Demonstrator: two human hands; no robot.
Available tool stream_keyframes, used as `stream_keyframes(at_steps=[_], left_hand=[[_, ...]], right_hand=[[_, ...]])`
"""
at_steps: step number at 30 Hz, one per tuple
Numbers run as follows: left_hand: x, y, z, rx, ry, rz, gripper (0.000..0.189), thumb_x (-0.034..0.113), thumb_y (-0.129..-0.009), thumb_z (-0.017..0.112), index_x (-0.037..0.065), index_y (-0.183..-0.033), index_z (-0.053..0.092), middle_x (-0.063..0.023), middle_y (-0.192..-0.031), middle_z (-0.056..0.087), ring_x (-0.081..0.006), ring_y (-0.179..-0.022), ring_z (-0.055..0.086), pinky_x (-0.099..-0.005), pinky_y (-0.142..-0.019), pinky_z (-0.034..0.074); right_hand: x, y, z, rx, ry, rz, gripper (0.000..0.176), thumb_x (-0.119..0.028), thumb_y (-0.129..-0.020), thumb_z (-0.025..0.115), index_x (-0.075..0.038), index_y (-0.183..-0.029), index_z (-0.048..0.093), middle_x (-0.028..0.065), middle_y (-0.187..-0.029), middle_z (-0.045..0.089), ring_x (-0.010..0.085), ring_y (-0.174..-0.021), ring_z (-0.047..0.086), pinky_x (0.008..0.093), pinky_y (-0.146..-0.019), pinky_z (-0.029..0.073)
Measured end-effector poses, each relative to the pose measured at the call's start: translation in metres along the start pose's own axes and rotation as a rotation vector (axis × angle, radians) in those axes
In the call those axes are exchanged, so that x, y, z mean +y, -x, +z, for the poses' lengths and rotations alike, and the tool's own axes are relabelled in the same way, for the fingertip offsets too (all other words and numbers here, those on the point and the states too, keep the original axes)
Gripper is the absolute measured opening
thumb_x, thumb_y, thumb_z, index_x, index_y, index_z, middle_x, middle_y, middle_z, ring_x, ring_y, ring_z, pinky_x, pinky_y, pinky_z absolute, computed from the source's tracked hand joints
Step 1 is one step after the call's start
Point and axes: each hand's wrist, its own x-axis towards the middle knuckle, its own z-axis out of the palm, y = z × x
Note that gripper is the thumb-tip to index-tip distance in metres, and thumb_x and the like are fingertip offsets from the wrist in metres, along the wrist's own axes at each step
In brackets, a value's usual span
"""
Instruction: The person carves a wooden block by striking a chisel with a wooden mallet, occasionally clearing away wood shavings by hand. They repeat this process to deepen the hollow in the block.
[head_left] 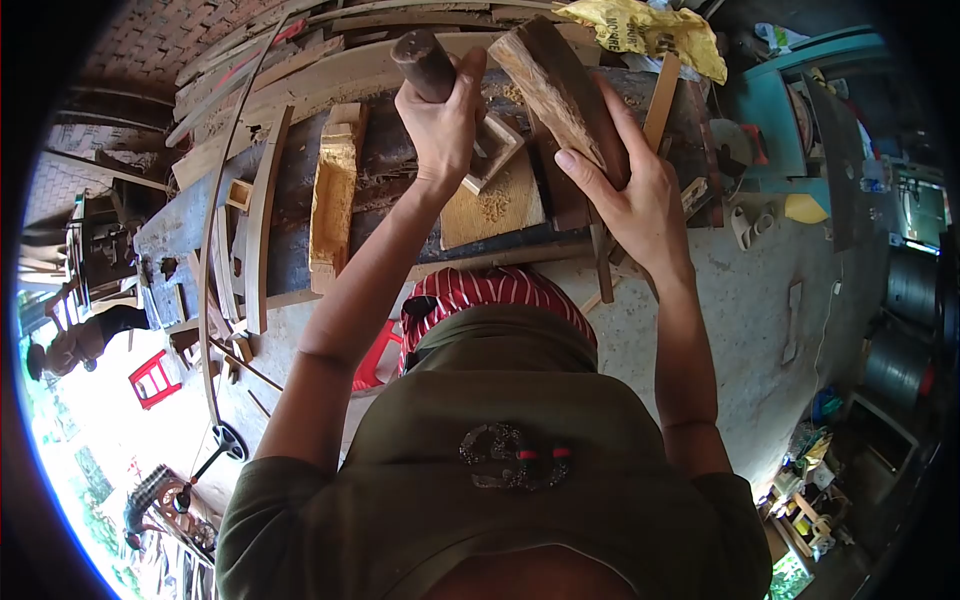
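My left hand (440, 125) is wrapped round the thick, dark round handle of a chisel (424, 62). The chisel's lower end points down at a small pale wooden box (498, 160) with a hollow in it; my fingers partly hide that spot. Under the box lies a flat wooden board (490, 215) sprinkled with shavings. In my right hand (632, 190) is a thick, rough-faced wooden block (555, 85), held tilted above the bench just right of the box. My thumb lies along its near side.
A long hollowed wooden piece (335, 195) and narrow strips (265, 220) lie on the dark bench (385, 170) to the left. Stacked planks line the back, with a yellow sack (650, 38) at the back right. Two other people (85, 340) are at far left.
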Motion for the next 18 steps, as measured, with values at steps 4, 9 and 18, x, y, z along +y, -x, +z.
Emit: stream_keyframes(at_steps=[4, 9, 18], left_hand=[[-0.008, 0.004, 0.000, 0.038, -0.078, 0.154, 0.028, 0.021, -0.093, 0.071, 0.005, -0.105, 0.051, -0.0031, -0.064, 0.056, -0.0118, -0.053, 0.052, -0.0261, -0.053, 0.043], [-0.012, 0.015, -0.002, 0.098, -0.142, 0.212, 0.047, 0.020, -0.093, 0.071, 0.004, -0.124, 0.040, -0.0074, -0.089, 0.059, -0.0143, -0.074, 0.058, -0.0283, -0.070, 0.048], [-0.008, 0.044, -0.004, -0.079, 0.003, 0.151, 0.042, 0.011, -0.095, 0.067, 0.006, -0.123, 0.036, -0.0068, -0.109, 0.049, -0.0141, -0.098, 0.052, -0.0303, -0.086, 0.047]], right_hand=[[-0.005, -0.009, -0.007, 0.040, -0.034, -0.079, 0.073, -0.045, -0.089, 0.070, -0.017, -0.150, 0.042, 0.0203, -0.120, 0.068, 0.0331, -0.104, 0.070, 0.0404, -0.084, 0.057], [-0.051, -0.022, -0.029, 0.074, -0.255, -0.113, 0.070, -0.031, -0.092, 0.072, 0.001, -0.147, 0.042, 0.0187, -0.133, 0.060, 0.0242, -0.114, 0.063, 0.0341, -0.096, 0.050], [-0.052, -0.042, -0.015, 0.027, 0.085, -0.343, 0.068, -0.042, -0.085, 0.075, -0.019, -0.144, 0.051, 0.0225, -0.092, 0.071, 0.0365, -0.080, 0.072, 0.0392, -0.068, 0.057]])
